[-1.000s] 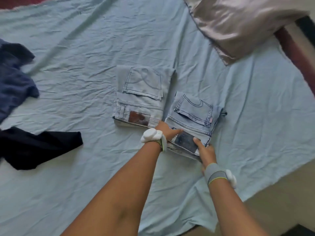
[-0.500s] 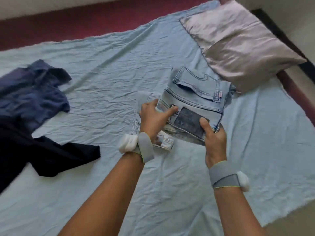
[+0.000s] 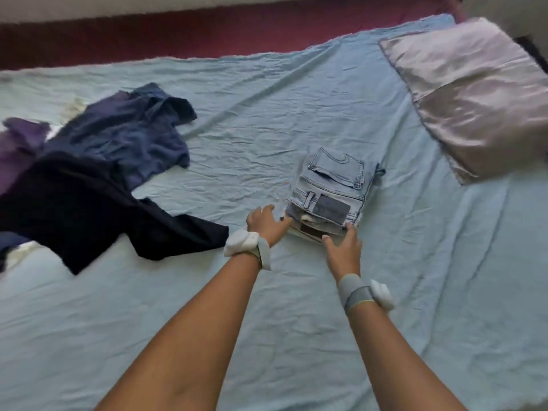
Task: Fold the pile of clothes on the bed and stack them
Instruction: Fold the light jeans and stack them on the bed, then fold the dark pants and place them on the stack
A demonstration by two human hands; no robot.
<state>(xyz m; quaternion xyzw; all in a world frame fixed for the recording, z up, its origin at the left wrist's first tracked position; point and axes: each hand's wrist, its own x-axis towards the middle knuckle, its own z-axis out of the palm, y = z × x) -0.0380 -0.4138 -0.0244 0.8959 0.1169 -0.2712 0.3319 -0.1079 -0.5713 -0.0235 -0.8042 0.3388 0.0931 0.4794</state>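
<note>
two folded pairs of light blue jeans (image 3: 332, 191) sit stacked one on the other on the pale blue sheet (image 3: 267, 307), right of the middle of the bed; the top pair shows a back pocket and a dark waistband patch, and the lower pair's brown patch peeks out at the near edge; the left hand (image 3: 265, 222) lies beside the stack's near left corner, fingers fairly straight and spread, its thumb reaching that corner, grasping nothing; the right hand (image 3: 344, 247) is at the near right corner, fingers relaxed and extended, their tips at the stack's edge, holding nothing; whether they truly press the denim cannot be told; both wrists carry a grey band with a white device; to the left, well apart from the stack, unfolded clothes lie in a loose heap: a dark navy garment (image 3: 98, 215) nearest, a blue garment (image 3: 133, 134) behind it, and a purple garment (image 3: 17, 146) at the left edge; a shiny silver-grey pillow (image 3: 474, 93) rests at the far right corner.
</note>
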